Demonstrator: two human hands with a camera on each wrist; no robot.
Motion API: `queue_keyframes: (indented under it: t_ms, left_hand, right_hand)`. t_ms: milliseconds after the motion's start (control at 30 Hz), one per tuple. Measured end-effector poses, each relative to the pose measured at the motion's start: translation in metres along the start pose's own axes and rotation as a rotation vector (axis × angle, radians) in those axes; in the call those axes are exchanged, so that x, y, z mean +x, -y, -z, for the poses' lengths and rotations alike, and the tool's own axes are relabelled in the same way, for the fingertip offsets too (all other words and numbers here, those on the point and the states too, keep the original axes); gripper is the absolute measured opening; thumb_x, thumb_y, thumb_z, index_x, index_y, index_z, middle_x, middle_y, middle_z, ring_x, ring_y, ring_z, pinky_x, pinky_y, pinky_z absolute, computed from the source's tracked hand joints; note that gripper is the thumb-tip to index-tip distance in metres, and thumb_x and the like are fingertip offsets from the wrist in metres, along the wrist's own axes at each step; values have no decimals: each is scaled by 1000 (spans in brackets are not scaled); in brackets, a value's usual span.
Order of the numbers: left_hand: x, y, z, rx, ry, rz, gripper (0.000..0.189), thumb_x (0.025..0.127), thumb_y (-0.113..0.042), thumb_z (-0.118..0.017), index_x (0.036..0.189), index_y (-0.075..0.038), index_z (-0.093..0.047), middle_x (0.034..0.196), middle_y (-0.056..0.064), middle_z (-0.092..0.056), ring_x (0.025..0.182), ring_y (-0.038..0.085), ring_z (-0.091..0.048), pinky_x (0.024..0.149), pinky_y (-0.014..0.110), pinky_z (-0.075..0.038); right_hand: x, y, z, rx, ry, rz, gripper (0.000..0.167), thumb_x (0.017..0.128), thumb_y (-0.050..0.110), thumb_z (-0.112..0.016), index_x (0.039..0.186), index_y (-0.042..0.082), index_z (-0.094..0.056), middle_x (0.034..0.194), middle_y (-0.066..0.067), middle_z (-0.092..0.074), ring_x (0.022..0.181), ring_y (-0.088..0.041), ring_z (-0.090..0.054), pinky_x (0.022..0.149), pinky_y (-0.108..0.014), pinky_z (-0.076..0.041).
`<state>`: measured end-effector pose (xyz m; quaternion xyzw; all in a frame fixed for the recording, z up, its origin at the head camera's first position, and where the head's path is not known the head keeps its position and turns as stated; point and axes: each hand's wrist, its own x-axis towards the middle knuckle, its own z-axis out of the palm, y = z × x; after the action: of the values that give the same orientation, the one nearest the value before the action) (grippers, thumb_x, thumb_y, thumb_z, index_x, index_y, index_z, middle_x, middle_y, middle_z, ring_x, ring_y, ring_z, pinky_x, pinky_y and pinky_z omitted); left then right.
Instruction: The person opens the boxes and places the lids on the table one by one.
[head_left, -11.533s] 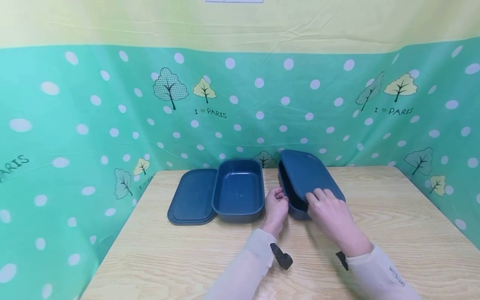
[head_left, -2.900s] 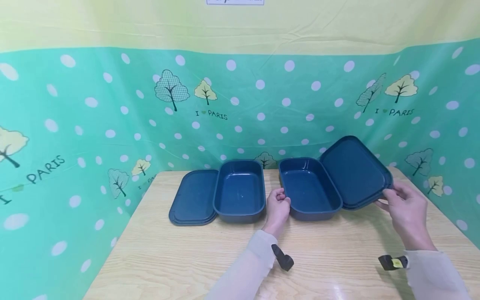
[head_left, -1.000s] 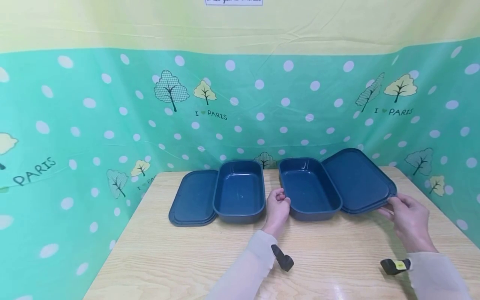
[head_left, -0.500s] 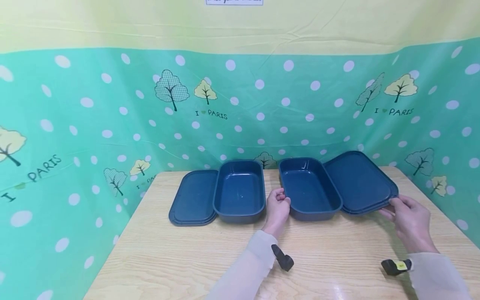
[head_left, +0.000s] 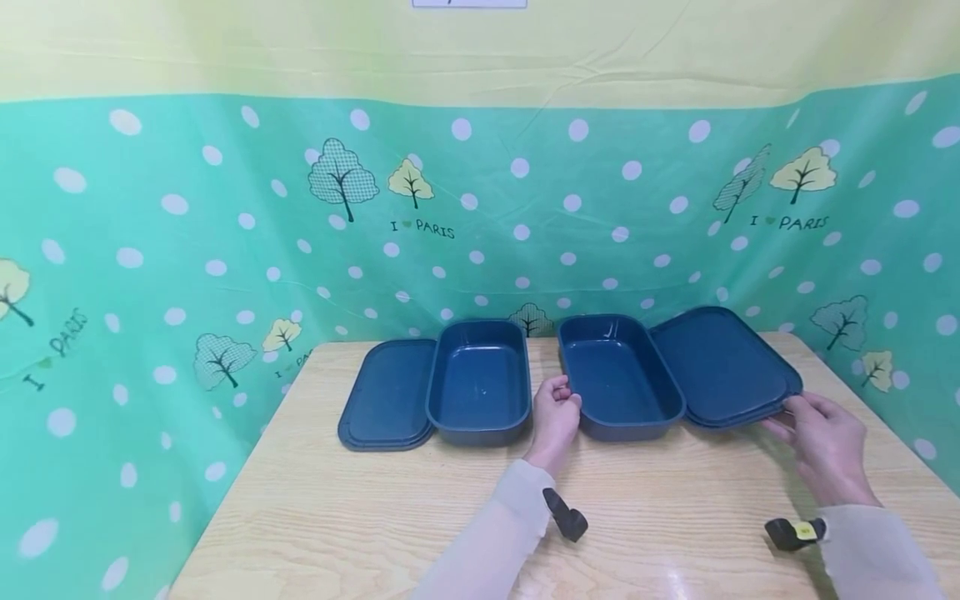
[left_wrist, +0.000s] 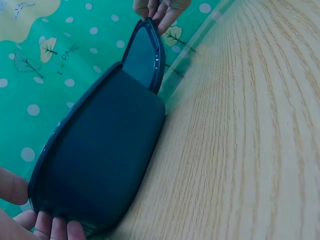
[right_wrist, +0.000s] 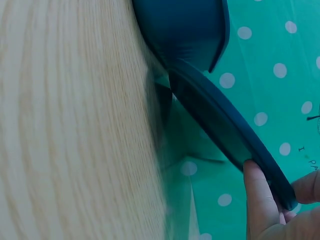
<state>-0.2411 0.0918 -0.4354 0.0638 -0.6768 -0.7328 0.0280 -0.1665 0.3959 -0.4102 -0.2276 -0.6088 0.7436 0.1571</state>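
Two dark blue, rectangular, uncovered food containers stand on the table. My left hand is at the front left corner of the right container, gripping its edge, with fingertips against its wall in the left wrist view. My right hand pinches the near right corner of a dark blue lid, thumb on one face and fingers on the other. That lid slants, its left edge low beside the right container and its held corner raised off the table, as the right wrist view shows.
The left container stands to the left of my left hand, its inside bare. Another blue lid lies flat against its left side. A green dotted cloth hangs behind and along both sides of the table.
The lid, earlier tilted over the right container, has come off it to the right in my right hand. Over the last second it has sunk flatter and shifted slightly right. My left hand stays put.
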Motion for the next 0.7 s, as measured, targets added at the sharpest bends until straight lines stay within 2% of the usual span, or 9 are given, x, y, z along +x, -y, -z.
queue_keyframes:
  t_ms: [133,200,367,433,467,533,700]
  left_hand:
    - [0,0,0,0,2,-3,36,83,6,-60,118,2,-59,95,7,-56,89,18,-53,75,29,-51]
    - [-1,-1,0,0,1,-4,36,83,6,-60,118,2,-59,95,7,-56,89,18,-53,75,29,-51]
    - [-1,-1,0,5,0,-6,36,83,6,-60,118,1,-59,95,6,-56,88,18,-53,75,29,-51]
    - [-1,-1,0,3,1,-5,36,83,6,-60,118,2,-59,95,6,-56,88,18,-54,75,29,-51]
    - [-1,-1,0,0,2,-5,36,83,6,-60,118,2,-59,95,6,-56,88,18,-54,75,29,-51]
    - [-1,0,0,-4,3,-6,36,83,6,-60,118,2,-59,95,7,-56,88,18,-54,75,29,-51]
    - [-1,0,0,-8,6,-10,35,83,6,-59,118,2,-59,94,7,-55,87,18,-54,74,29,-51]
  right_hand:
    - [0,0,2,-21,12,-18,52,96,12,-49,143,-1,-30,106,-2,-46,75,-8,-69,73,-25,-55]
    - [1,0,3,-24,17,-20,44,96,12,-49,137,2,-36,106,-3,-46,75,-9,-69,73,-25,-55]
    - [2,-1,6,-89,15,-25,44,96,11,-47,137,0,-36,110,-14,-42,73,-5,-67,73,-26,-55]
    - [3,-1,6,-128,14,-30,55,96,11,-46,144,-4,-26,112,-18,-39,72,-4,-66,73,-26,-55]
    - [4,-1,6,-137,9,-33,55,96,11,-46,144,-5,-25,112,-19,-39,72,-5,-65,73,-26,-56]
    - [4,0,7,-175,16,-28,63,96,11,-44,147,-10,-13,113,-20,-38,71,-5,-65,74,-27,-56]
    - [5,-1,12,-260,33,-27,65,96,13,-45,145,-13,-13,105,-14,-46,70,-9,-65,72,-27,-56]
